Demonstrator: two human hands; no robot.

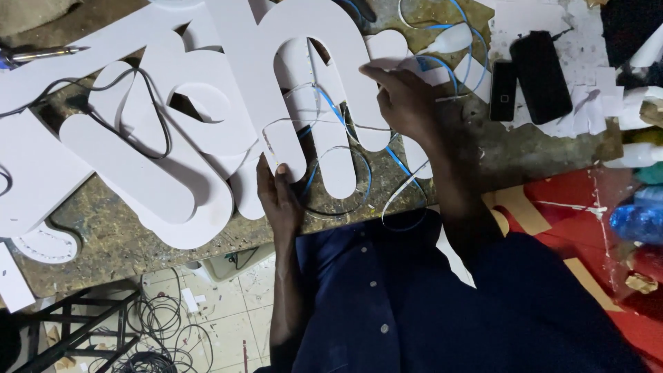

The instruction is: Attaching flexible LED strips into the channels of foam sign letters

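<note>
White arch letter (314, 83) gripped w/ both hands (280, 197).

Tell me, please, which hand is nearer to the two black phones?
The right hand is nearer, just left of the black phones on the bench. The left hand is farther, lower at the white letter.

White arch-shaped sign letter (314, 83): upper centre of frame, flat on counter (110, 235), two rounded legs. Left hand (280, 197) at tip of its left leg, right hand (404, 100) on its right edge. More white sign letters (159, 138): left half of frame, overlapping, rounded ends. Two dark phones (532, 79): upper right, black oblongs side by side; cannot tell whether screens face up. Blue plastic package (639, 221): right edge, blurred.
</note>
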